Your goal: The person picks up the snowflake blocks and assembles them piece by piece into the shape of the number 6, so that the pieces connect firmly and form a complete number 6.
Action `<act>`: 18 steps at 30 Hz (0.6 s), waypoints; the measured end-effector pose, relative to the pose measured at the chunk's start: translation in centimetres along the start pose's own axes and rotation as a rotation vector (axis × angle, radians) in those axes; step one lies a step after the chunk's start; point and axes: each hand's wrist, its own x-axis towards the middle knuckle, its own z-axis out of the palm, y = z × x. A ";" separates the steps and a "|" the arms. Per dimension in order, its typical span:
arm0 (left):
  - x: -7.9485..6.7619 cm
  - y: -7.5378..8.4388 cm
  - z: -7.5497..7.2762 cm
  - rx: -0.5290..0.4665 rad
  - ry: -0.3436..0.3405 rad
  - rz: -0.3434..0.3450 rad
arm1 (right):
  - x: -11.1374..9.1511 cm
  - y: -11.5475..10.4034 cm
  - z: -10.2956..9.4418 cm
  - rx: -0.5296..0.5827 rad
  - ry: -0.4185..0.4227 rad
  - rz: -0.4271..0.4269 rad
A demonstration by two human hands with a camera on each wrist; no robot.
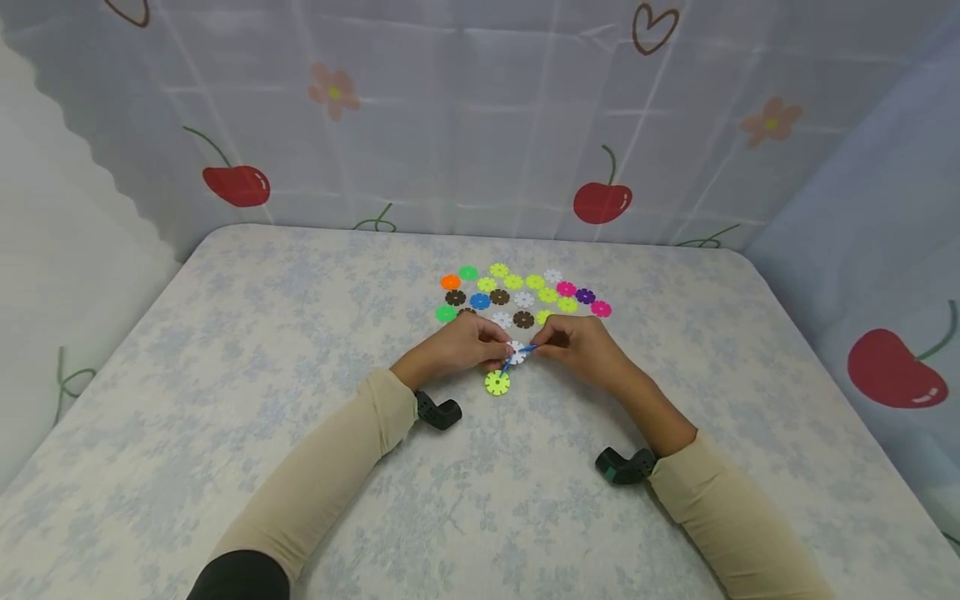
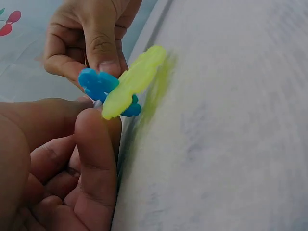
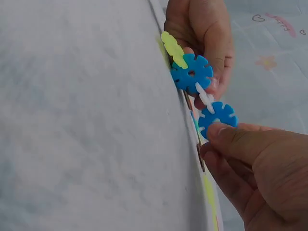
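Several notched plastic interlocking discs are joined in a short chain between the hands. At its near end is a yellow disc, slotted into a blue disc. A white disc links that one to a second blue disc. My left hand pinches the chain at the white disc between thumb and finger; its fingertips partly hide that disc in the left wrist view. With thumb and fingers my right hand grips the second blue disc, whose edge meets the white one.
Loose discs lie in a cluster just beyond the hands, among them an orange disc, a purple disc and a brown disc. They rest on a patterned tablecloth. A printed curtain hangs behind the table.
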 end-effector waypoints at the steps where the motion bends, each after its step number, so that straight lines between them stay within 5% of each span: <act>1: 0.0 0.0 -0.1 0.018 -0.006 0.002 | 0.0 0.0 -0.2 -0.026 -0.008 0.021; 6: -0.2 0.1 -0.5 0.040 -0.026 -0.025 | -0.2 0.5 -1.6 -0.252 -0.021 0.159; 10: -0.3 0.1 -0.8 0.055 -0.037 -0.043 | -0.5 1.1 -2.1 -0.424 -0.078 0.188; 15: -0.1 -0.2 -1.0 0.065 -0.063 -0.014 | -0.8 1.5 -2.1 -0.464 -0.112 0.135; 18: 0.0 -0.2 -1.0 0.067 -0.078 0.000 | -0.7 1.4 -2.1 -0.424 -0.081 0.177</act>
